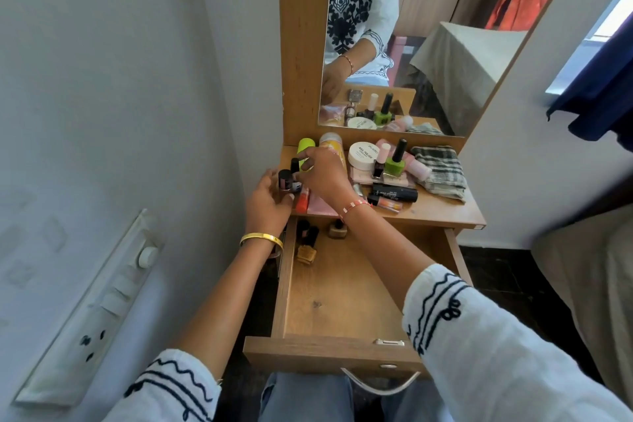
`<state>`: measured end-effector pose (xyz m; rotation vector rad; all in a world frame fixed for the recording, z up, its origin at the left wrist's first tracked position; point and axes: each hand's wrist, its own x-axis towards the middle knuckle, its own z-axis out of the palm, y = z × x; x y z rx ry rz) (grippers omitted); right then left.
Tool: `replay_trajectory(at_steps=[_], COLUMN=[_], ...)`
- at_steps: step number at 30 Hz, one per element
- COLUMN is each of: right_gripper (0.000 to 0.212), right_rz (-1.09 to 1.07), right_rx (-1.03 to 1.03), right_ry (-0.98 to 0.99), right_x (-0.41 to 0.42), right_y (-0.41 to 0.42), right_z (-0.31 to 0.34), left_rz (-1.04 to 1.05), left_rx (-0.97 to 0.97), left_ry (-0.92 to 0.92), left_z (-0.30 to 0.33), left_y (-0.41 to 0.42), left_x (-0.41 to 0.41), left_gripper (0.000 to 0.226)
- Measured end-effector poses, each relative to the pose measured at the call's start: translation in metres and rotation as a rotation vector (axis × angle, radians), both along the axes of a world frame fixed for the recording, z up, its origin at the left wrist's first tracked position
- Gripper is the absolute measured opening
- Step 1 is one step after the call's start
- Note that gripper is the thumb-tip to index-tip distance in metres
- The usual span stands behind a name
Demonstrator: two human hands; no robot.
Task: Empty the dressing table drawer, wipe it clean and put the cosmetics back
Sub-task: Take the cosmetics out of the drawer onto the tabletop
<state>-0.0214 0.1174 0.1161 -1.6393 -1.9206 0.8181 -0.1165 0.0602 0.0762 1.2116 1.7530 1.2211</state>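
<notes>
Our left hand (270,197) grips dark-capped nail polish bottle (285,180) at tabletop's (442,209) left edge. Right hand (320,169) pinches second small bottle (295,165) beside it, grouping them. Drawer (339,295) open below; three bottles (310,241) remain at back, likely emptying unfinished. Checked cloth (440,169) waits right.

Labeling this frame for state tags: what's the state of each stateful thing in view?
Drawer: pulled open, mostly bare, a few small bottles at the back.
Left hand: holds a small dark-capped bottle.
Right hand: pinches another small bottle.
Green nail polish: upright, capped.
Checked cloth: folded, on the tabletop.
</notes>
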Motion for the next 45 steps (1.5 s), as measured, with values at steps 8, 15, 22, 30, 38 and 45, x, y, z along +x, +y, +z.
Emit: replay_trajectory(at_steps=[8, 15, 22, 30, 38, 45], right_gripper=[0.009, 0.008, 0.027, 0.024, 0.021, 0.010], right_rz=[-0.057, -0.106, -0.242, -0.280, -0.394, -0.380], right_rx=[0.168, -0.117, -0.193, -0.204, -0.196, -0.259], right_ry=[0.128, 0.002, -0.070, 0.089, 0.329, 0.470], right_x=[0.035, 0.064, 0.069, 0.061, 0.058, 0.067], right_y=[-0.077, -0.094, -0.064, -0.045, -0.045, -0.052], right_z=[-0.009, -0.076, -0.103, -0.100, -0.106, -0.105], left_rz=[0.276, 0.098, -0.142, -0.177, -0.202, -0.199], left_rx=[0.257, 0.083, -0.189, -0.225, -0.200, -0.155], left_ry=[-0.037, -0.001, 0.130, 0.244, 0.259, 0.249], left_z=[-0.016, -0.041, -0.054, -0.063, -0.064, -0.063], left_y=[-0.048, -0.077, -0.058, -0.054, -0.052, -0.054], left_x=[0.018, 0.045, 0.057, 0.055, 0.054, 0.052], left_gripper=[0.033, 0.016, 0.030, 0.035, 0.037, 0.039])
